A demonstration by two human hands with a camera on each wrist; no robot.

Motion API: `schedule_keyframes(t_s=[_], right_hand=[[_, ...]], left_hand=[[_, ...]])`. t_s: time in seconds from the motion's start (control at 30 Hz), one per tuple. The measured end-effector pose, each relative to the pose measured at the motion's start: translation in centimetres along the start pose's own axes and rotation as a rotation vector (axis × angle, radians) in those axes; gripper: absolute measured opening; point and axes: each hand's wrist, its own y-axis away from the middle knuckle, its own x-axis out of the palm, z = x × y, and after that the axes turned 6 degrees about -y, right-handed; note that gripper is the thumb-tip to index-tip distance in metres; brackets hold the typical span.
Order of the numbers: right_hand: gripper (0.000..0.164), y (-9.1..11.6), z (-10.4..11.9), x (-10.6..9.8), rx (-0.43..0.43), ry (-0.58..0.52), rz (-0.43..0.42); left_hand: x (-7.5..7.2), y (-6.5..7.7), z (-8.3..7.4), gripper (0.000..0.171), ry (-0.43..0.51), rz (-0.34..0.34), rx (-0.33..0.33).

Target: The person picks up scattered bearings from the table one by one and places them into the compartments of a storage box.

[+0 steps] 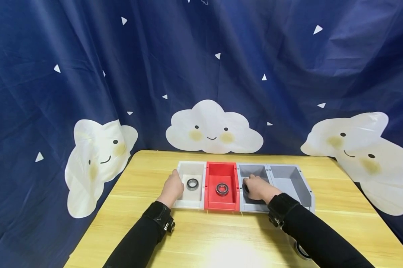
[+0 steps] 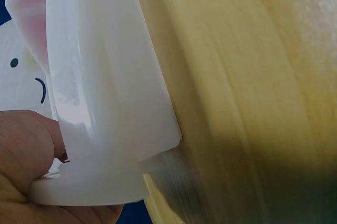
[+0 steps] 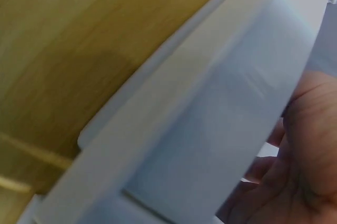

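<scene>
A row of joined bins stands on the table. My left hand (image 1: 172,189) grips the left wall of the white bin (image 2: 113,87), thumb on one side of the wall and fingers on the other. A ring bearing (image 1: 192,188) lies flat in that bin, and another bearing (image 1: 222,194) lies in the red bin (image 1: 221,169). Inside the darker grey bin (image 1: 253,170), my right hand (image 1: 259,188) holds a bearing (image 1: 245,188), mostly covered by the fingers. In the right wrist view the bin's wall hides the fingertips.
A light grey bin (image 1: 285,171) adjoins on the right. On the wooden table (image 1: 201,230), a further bearing (image 1: 301,251) lies partly hidden under the right forearm. A dark blue curtain (image 1: 201,74) with clouds hangs behind the table.
</scene>
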Motion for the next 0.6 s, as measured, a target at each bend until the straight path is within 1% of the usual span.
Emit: schedule_keyframes(t_s=[0.13,0.2,0.4,0.5,0.6], right_hand=[[0.045,0.3,0.3,-0.5,0.011,0.004,0.011],[0.051,0.5,0.5,-1.0,0.013,-0.002,0.012],[0.047,2.0,1.2,-3.2,0.003,-0.074,0.012],[0.045,2.8,1.3,-4.2,-0.016,-0.061,0.002],[0.043,3.8,1.2,-5.1,-0.043,-0.034,-0.029]], left_hand=[[0.0,0.0,0.1,0.057,-0.002,-0.006,0.005],[0.0,0.0,0.1,0.057,0.001,-0.006,0.006],[0.0,0.0,0.0,0.056,0.006,-0.005,0.004],[-0.1,0.1,0.0,0.057,0.004,0.000,0.004],[-0.2,0.1,0.0,0.058,0.009,0.008,-0.002]])
